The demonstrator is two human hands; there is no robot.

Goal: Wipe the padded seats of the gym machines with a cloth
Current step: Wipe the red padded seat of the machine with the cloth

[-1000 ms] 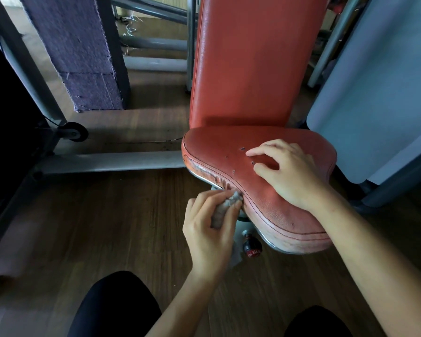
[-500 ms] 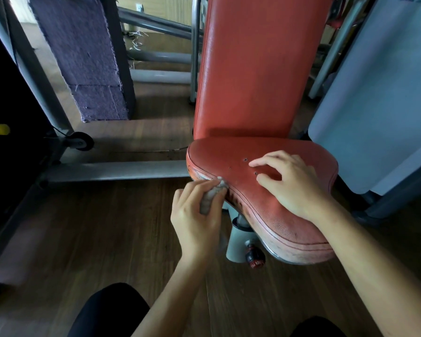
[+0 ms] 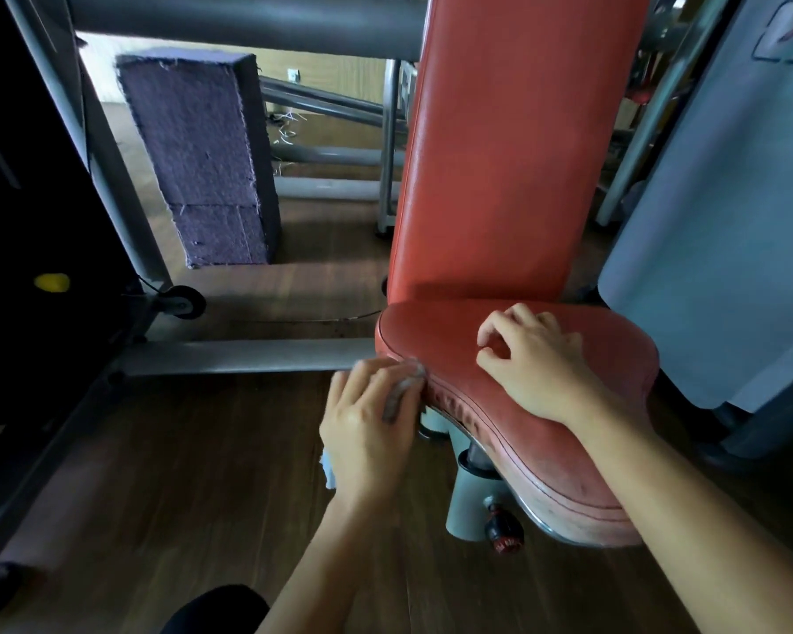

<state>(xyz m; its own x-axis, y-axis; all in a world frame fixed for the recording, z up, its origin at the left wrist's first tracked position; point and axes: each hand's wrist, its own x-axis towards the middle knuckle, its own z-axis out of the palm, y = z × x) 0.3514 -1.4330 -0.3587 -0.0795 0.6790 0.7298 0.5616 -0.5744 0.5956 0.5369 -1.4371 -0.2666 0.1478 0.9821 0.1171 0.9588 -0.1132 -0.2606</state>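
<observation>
Head view: the left hand (image 3: 367,432) is seen from the back, forearm entering from the lower centre of the frame, wrist straight. Its fingers and thumb are curled round a bunched grey cloth (image 3: 401,388), which is gripped and pressed against the left front rim of the red padded seat (image 3: 568,459). A pale corner of the cloth shows below the heel of that hand. The right hand (image 3: 532,359) is laid palm down on top of the seat, forearm entering from the lower right. Its fingers are curled in with the tips on the pad, thumb tucked near the forefinger, and nothing is held. The seat lies roughly flat. Its broad end is set against the upright red backrest (image 3: 513,153), and its narrower end points towards the camera and to the right, so the long axis runs from the backrest to the lower right of the frame. The cloth is bunched lengthwise along the rim, at the inward curve of the seat's left side. Beneath the seat a grey post (image 3: 465,501) is noted, with a black and red knob (image 3: 504,533) beside it. A grey floor bar (image 3: 248,356) meets the seat's left side over the wooden floor (image 3: 179,473). A purple block (image 3: 202,167) stands well behind it.
</observation>
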